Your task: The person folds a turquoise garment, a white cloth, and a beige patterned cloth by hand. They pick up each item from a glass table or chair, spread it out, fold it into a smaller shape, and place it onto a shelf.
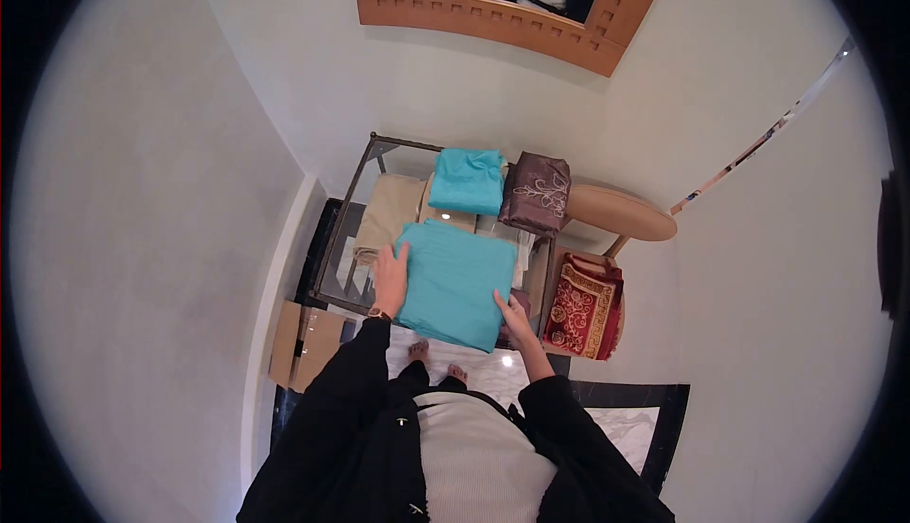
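1. The big blue cloth (pixel 453 286) is held up between the left hand (pixel 390 281) and the right hand (pixel 515 319). It is folded into a flat square and is tipped a little.
2. Its left edge is gripped by the left hand, with the thumb laid along the top. Some of the fingers are hidden, so how they are bent cannot be told.
3. Its right edge is pinched by the right hand, with the thumb on top. The other fingers are partly hidden by the cloth.
4. A watch (pixel 379 313) is worn just below the left hand.
5. The table (pixel 403 157) is seen past both hands. It is made with a dark frame and a glass top, and part of it is covered from view by the big blue cloth.
6. The small blue cloth (pixel 467 182) is set farther out than the hands, between them. It is folded too.
7. The brown cloth (pixel 536 191) is placed just beside it, farther out than the right hand. A pale flower is shown on it.
8. The tan cloth (pixel 391 210) is seen just past the left hand.
9. The red rug (pixel 583 307) is folded up to the right of the right hand. The round seat (pixel 621 213) is seen past the rug.
10. The box (pixel 320 343) is found to the left of the left hand, lower down.
11. The mirror (pixel 474 18) is hung on the wall, far past both hands.
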A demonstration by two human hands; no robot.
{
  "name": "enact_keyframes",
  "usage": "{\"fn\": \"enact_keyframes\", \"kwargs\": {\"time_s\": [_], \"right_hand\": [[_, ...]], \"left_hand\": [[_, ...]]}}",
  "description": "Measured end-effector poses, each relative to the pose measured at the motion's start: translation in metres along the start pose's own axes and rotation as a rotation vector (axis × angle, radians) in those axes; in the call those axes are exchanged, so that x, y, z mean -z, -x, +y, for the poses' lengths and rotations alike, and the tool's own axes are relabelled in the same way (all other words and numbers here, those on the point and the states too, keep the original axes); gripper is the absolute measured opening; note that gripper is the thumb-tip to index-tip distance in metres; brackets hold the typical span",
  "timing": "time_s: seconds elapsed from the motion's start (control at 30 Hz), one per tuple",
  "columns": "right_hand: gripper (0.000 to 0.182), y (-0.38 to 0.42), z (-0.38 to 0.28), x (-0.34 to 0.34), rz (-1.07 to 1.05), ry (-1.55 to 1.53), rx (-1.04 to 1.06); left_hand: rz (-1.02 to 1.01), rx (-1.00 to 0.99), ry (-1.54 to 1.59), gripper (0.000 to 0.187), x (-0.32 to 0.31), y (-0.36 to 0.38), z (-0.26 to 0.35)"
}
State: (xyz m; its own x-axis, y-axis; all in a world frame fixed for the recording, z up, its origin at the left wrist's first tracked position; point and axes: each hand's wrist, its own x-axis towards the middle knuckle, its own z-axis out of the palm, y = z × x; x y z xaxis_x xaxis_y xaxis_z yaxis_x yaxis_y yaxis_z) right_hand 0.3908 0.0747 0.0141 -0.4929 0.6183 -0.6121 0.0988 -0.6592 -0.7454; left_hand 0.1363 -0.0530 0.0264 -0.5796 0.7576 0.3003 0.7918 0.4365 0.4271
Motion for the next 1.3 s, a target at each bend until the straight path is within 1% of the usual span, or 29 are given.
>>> {"fn": "enact_keyframes", "kwargs": {"time_s": [0.03,0.07,0.13,0.17,0.23,0.27,0.33,0.43,0.47,0.5,0.53,0.63,0.67,0.73,0.77,0.8,0.83,0.93,1.03,1.13,1.3], "right_hand": [[0.048,-0.003,0.001,0.002,-0.038,-0.013,0.026],[0.049,-0.005,0.003,0.004,-0.077,-0.027,0.051],[0.051,-0.017,0.006,0.012,-0.085,0.042,0.152],[0.052,-0.023,0.008,0.017,-0.089,0.076,0.202],[0.047,-0.033,0.002,0.022,-0.093,0.219,0.411],[0.045,-0.039,-0.001,0.023,-0.095,0.290,0.515],[0.040,-0.028,-0.028,0.012,-0.049,0.485,0.637],[0.035,0.003,-0.081,-0.021,0.038,0.697,0.865],[0.034,0.016,-0.097,-0.034,0.070,0.754,0.948],[0.034,0.033,-0.116,-0.047,0.062,0.853,0.932],[0.034,0.052,-0.136,-0.061,0.054,0.953,0.913],[0.032,0.101,-0.167,-0.097,0.002,1.274,0.875],[0.031,0.107,-0.168,-0.107,-0.021,1.385,0.863],[0.034,0.114,-0.151,-0.121,-0.114,1.483,0.955],[0.036,0.119,-0.139,-0.127,-0.161,1.531,0.999],[0.039,0.123,-0.122,-0.131,-0.169,1.632,1.059],[0.043,0.124,-0.103,-0.131,-0.176,1.732,1.118],[0.048,0.124,-0.063,-0.116,-0.257,1.760,1.240],[0.057,0.114,-0.036,-0.099,-0.190,1.754,1.328],[0.056,0.112,-0.030,-0.090,-0.158,1.812,1.287],[0.052,0.097,-0.015,-0.090,-0.176,1.815,1.270]], "left_hand": [[-0.068,-0.063,-0.123,0.035,0.001,-0.001,0.001],[-0.119,-0.081,-0.136,0.035,0.002,-0.001,0.002],[-0.219,-0.113,-0.164,0.034,-0.001,0.003,0.000],[-0.234,-0.054,-0.060,0.034,-0.005,0.007,0.000],[-0.264,0.064,0.147,0.034,-0.013,0.016,0.005],[-0.250,0.108,0.187,0.035,-0.017,0.019,0.007],[-0.222,0.192,0.267,0.036,-0.020,0.025,0.013],[-0.194,0.195,0.423,0.047,-0.085,0.042,-0.026],[-0.302,0.434,0.688,0.052,-0.069,0.039,-0.013],[-0.410,0.675,0.950,0.057,-0.034,0.032,0.018],[-0.517,0.919,1.209,0.062,-0.011,0.025,0.039],[-0.611,1.043,1.718,0.070,-0.005,0.019,0.052],[-0.621,1.023,1.881,0.069,-0.009,0.018,0.054],[-0.635,0.967,2.209,0.068,-0.025,0.017,0.051],[-0.637,0.975,2.603,0.074,-0.046,0.022,0.034],[-0.627,0.950,2.674,0.072,-0.054,0.026,0.027],[-0.614,0.938,2.700,0.071,-0.058,0.029,0.022],[-0.589,0.941,2.712,0.068,-0.052,0.037,0.008],[-0.565,0.947,2.658,0.064,-0.042,0.041,0.003],[-0.539,0.964,2.602,0.061,-0.040,0.041,-0.003],[-0.474,0.981,2.471,0.055,-0.041,0.027,-0.014]]}}
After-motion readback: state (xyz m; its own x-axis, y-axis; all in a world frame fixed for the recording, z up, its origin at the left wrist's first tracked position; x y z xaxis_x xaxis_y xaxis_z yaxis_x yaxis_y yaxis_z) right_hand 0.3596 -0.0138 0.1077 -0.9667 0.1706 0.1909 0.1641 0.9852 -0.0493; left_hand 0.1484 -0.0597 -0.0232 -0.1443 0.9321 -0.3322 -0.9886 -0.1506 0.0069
